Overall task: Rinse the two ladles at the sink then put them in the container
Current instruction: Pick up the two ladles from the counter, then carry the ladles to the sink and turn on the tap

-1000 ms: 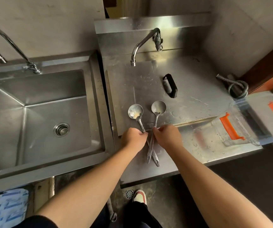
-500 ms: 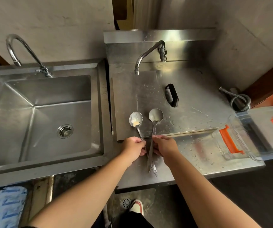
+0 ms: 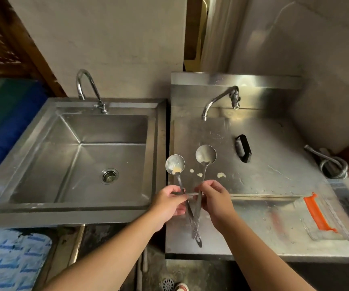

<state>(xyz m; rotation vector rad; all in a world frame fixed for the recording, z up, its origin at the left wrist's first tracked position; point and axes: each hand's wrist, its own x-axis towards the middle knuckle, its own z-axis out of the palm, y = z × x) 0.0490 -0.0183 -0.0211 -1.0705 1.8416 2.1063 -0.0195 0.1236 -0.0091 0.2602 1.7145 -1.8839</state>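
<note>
Two steel ladles, handles crossed, bowls up with yellowish residue; clear orange-latched container at right.

there were two metal ladles, two hands, two faucets, one sink basin, one clear container with an orange latch, one black handle, one coiled hose and three food blobs.

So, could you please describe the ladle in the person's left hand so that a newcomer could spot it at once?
Start at the open sink basin on the left; just past its right rim, two ladles are held up with handles crossed. The left hand grips the left ladle. Its bowl sits lower and nearer the basin than the right ladle, with a yellowish smear inside.
</note>
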